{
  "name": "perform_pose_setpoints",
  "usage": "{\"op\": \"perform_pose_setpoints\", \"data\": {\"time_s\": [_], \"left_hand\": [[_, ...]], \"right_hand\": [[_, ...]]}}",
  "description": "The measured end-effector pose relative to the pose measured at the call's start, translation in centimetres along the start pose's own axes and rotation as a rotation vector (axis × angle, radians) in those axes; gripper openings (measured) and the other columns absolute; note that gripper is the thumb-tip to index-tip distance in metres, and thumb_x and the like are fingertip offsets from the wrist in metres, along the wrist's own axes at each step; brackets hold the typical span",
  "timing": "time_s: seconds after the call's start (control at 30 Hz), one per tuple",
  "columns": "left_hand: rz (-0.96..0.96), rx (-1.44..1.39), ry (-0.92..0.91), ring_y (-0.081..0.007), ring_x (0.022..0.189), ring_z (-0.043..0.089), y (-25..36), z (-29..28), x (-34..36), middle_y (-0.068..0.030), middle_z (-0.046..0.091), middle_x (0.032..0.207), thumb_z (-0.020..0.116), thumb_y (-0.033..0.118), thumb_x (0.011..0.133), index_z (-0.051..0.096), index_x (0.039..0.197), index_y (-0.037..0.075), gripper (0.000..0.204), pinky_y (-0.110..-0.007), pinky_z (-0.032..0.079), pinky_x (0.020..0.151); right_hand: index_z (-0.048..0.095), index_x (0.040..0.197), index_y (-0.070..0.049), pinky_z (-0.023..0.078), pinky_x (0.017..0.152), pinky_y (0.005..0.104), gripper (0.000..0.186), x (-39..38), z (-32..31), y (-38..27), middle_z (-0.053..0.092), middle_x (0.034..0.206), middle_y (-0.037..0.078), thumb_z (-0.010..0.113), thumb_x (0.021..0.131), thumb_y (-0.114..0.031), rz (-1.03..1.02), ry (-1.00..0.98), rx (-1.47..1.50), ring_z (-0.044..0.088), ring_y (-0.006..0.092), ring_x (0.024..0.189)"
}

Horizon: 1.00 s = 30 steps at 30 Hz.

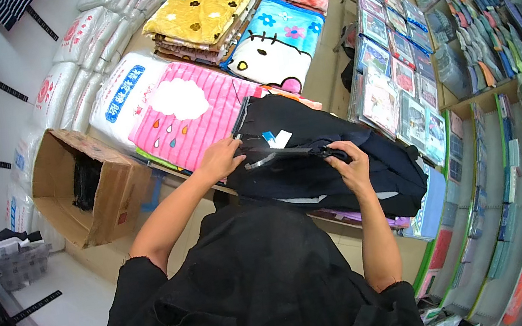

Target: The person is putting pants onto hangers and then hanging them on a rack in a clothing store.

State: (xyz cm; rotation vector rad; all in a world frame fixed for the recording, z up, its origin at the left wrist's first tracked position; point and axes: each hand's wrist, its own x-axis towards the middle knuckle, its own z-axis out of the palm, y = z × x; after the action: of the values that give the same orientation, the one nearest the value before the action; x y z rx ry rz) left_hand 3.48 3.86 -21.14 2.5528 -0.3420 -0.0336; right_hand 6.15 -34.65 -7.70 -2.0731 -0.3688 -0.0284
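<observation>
- At the bottom centre of the frame, the person's black-clad torso fills the foreground, with both bare forearms rising from it toward the middle.
- The right hand point(350, 166), just right of centre, is closed around one end of a dark clothes hanger point(287, 155) that lies across a stack of folded dark navy garments point(334, 152).
- The left hand point(220, 157), just left of centre, rests with curled fingers on the left edge of the same stack; whether it actually pinches the cloth cannot be told.
- A small white and blue tag point(279, 139) sits on the top garment between the two hands.
- Just beyond the left hand lies a pink striped blanket point(196, 115) with a cloud print.
- At the left middle, an open cardboard box point(86, 189) stands on the floor.
- Toward the top centre lie a white and blue cartoon blanket point(277, 42) and a yellow flowered blanket point(203, 3).
- At the right, shelves point(500, 93) hold packaged goods.
</observation>
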Motion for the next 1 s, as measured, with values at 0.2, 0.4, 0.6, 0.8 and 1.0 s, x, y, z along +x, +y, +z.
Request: {"op": "perform_pose_setpoints", "data": {"time_s": [0.2, 0.4, 0.6, 0.8, 1.0], "left_hand": [[0.11, -0.005, -0.069, -0.0402, 0.109, 0.068, -1.7, 1.5, -1.2, -0.019, 0.072, 0.11, 0.076, 0.042, 0.095, 0.066, 0.127, 0.006, 0.05, -0.05, 0.054, 0.092], [0.109, 0.043, -0.054, -0.0388, 0.105, 0.067, -1.0, 1.9, -2.7, -0.0181, 0.069, 0.106, 0.076, 0.044, 0.095, 0.066, 0.123, 0.006, 0.048, -0.05, 0.053, 0.09], [0.105, -0.006, 0.06, -0.0383, 0.105, 0.066, -1.4, 1.9, -2.6, -0.0188, 0.068, 0.105, 0.074, 0.038, 0.098, 0.064, 0.122, 0.004, 0.043, -0.048, 0.053, 0.089], [0.151, -0.081, 0.094, -0.038, 0.104, 0.065, -2.7, 1.6, -3.4, -0.0175, 0.068, 0.105, 0.072, 0.034, 0.1, 0.064, 0.121, 0.001, 0.04, -0.047, 0.053, 0.089], [-0.24, -0.234, -0.032, -0.0423, 0.097, 0.07, -5.2, 3.0, -4.4, -0.0216, 0.072, 0.096, 0.068, 0.041, 0.103, 0.071, 0.113, -0.001, 0.044, -0.051, 0.054, 0.085]], "right_hand": [[0.078, 0.107, -0.001, 0.053, 0.096, 0.032, 0.03, 0.0, -0.5, -0.3, 0.077, 0.108, 0.009, 0.087, 0.079, -0.002, 0.068, -0.042, 0.027, 0.072, 0.0207, 0.103], [0.078, 0.109, -0.001, 0.052, 0.096, 0.0307, 0.031, 0.6, -0.5, 0.2, 0.077, 0.108, 0.008, 0.088, 0.08, -0.005, 0.073, -0.05, 0.024, 0.07, 0.019, 0.103], [0.078, 0.109, -0.001, 0.052, 0.096, 0.031, 0.031, 1.4, -0.1, 1.0, 0.076, 0.107, 0.007, 0.089, 0.081, -0.007, 0.159, -0.032, 0.084, 0.07, 0.0183, 0.103], [0.066, 0.136, 0.0, 0.059, 0.089, 0.0288, 0.047, 4.2, 1.3, 1.4, 0.067, 0.126, 0.008, 0.083, 0.093, -0.005, 0.287, -0.066, 0.326, 0.072, 0.0162, 0.102], [0.06, 0.138, -0.001, 0.059, 0.075, 0.0293, 0.051, 6.1, 7.3, -0.4, 0.065, 0.13, 0.011, 0.081, 0.093, -0.008, 0.192, 0.09, 0.085, 0.072, 0.016, 0.09]]}}
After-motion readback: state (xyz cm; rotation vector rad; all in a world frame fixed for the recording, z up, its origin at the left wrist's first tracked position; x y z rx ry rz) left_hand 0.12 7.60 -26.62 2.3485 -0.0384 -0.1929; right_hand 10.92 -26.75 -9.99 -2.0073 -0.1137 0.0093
